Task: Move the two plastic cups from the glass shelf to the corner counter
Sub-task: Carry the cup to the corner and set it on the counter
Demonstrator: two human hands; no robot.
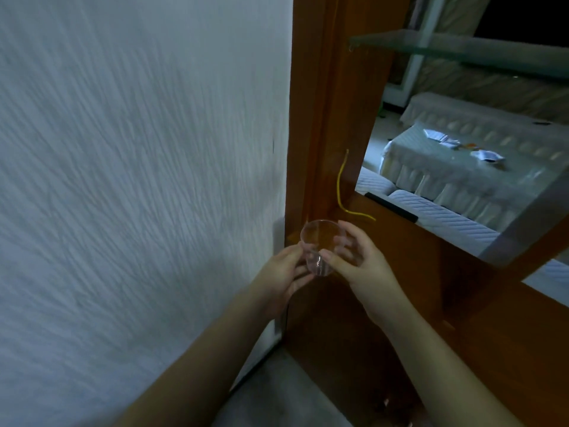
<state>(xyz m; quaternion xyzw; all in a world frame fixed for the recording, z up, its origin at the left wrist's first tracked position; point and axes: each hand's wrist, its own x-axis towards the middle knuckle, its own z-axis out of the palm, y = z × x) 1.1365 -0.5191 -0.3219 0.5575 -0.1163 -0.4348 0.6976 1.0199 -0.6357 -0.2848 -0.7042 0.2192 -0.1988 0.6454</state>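
Note:
A clear plastic cup (320,241) is held upright between both hands, just above the left corner of the brown wooden counter (409,254). My left hand (280,272) pinches its lower left side. My right hand (357,257) wraps its right side. I cannot tell whether this is a single cup or two stacked together. The glass shelf (455,46) hangs at the upper right with nothing visible on it.
A textured white wall (138,180) fills the left. A yellow wire (341,192) lies in the counter corner against the wooden frame (326,103). A mirror (462,155) behind the counter reflects beds. A black bar (391,207) rests at the mirror's base.

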